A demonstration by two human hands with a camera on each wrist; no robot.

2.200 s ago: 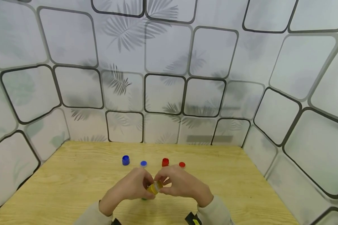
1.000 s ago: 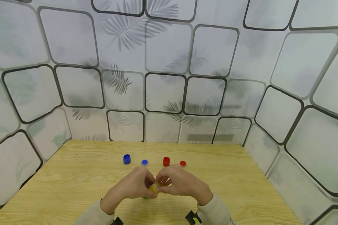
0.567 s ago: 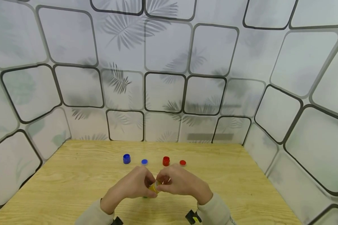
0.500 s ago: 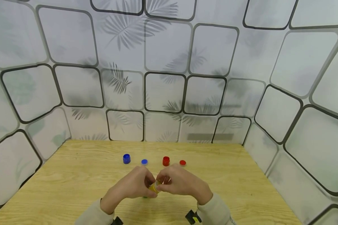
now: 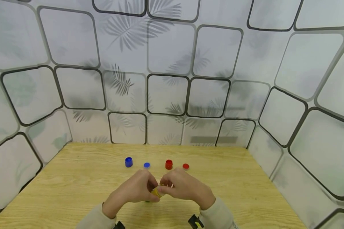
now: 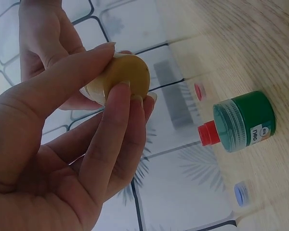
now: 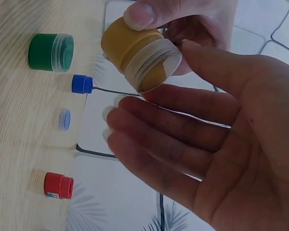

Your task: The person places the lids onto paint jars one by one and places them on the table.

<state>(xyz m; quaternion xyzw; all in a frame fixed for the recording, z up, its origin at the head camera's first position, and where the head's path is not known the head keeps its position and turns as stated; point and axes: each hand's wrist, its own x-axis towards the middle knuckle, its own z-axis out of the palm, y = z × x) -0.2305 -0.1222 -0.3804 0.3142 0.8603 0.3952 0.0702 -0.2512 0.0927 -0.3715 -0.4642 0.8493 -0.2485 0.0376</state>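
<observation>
My left hand (image 5: 134, 187) grips a small yellow paint jar (image 7: 121, 42) by its lower end, tilted above the table. Its thumb and fingertips wrap the base in the left wrist view. The clear screw lid (image 7: 150, 65) sits on the jar and faces my right hand (image 5: 186, 187). In the right wrist view, the right thumb and index finger pinch opposite edges of the lid, while the other fingers extend beside it. A green paint jar (image 6: 254, 119) with its clear lid on stands on the table below, mostly hidden by the left hand in the head view.
Farther back on the wooden table (image 5: 218, 178) stand an uncovered blue jar (image 5: 128, 162) and an uncovered red jar (image 5: 168, 164). A blue lid (image 5: 146, 165) and a red lid (image 5: 185, 166) lie to the right of their jars. Patterned sheeting (image 5: 167, 95) encloses the table's back and sides.
The right thumb has shifted left across the yellow jar's lid and the right fingers have spread a little. The left hand keeps its grip, and the jars on the table stay put.
</observation>
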